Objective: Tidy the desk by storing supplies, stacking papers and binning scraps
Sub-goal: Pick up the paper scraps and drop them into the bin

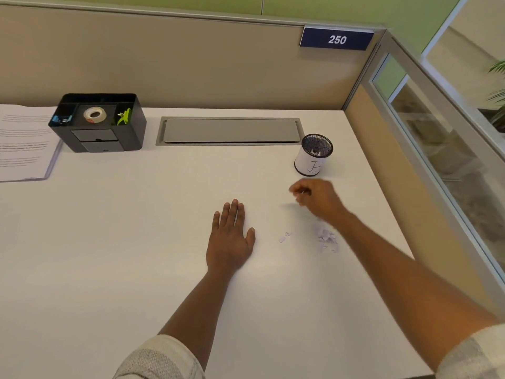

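Your left hand (231, 236) lies flat on the counter (136, 242). Right hand (317, 198), fingers curled, looks like it's pinching a scrap, though it's blurry. More scraps (325, 237) sit near; drop into the cup (314, 155), far right.

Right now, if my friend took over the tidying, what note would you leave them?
Left hand: flat and open on the desk, holding nothing.
Right hand: blurred, fingers curled, seems to pinch a small scrap near the cup.
Done: tape and clips sit in the organiser; papers stacked at far left.
Left: scraps by the right wrist, and a few beside them, go in the cup.
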Motion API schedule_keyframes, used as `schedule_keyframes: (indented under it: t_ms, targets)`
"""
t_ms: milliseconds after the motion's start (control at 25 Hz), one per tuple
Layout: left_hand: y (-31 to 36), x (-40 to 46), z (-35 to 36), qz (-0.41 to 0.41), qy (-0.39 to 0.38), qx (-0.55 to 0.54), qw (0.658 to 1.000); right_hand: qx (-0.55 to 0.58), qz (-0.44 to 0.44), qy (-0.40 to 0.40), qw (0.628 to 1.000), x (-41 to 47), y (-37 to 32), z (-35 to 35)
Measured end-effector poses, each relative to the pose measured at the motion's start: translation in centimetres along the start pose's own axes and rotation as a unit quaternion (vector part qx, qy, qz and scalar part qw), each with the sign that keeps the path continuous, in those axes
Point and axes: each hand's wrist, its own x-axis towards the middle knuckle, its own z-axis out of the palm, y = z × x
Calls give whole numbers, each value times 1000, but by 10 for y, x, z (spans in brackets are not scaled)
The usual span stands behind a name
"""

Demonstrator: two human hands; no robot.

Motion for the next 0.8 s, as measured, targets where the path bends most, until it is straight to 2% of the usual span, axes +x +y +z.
schedule_keyframes:
  t_ms: [120, 200, 440, 800]
  targets:
    - [1, -1, -1, -1, 2, -3, 1000, -125, -29, -48, 991, -42, 20, 32]
    - [1, -1, 0, -2, 1, -4, 1000, -171, -18, -66, 983, -61, 27, 41]
    - [2, -1, 0, -4, 8, 0, 1000, -193, 2, -53, 980, -84, 12, 67]
    - [2, -1, 1, -3, 5, -10, 1000, -138, 64, -42, 987, -43, -4, 81]
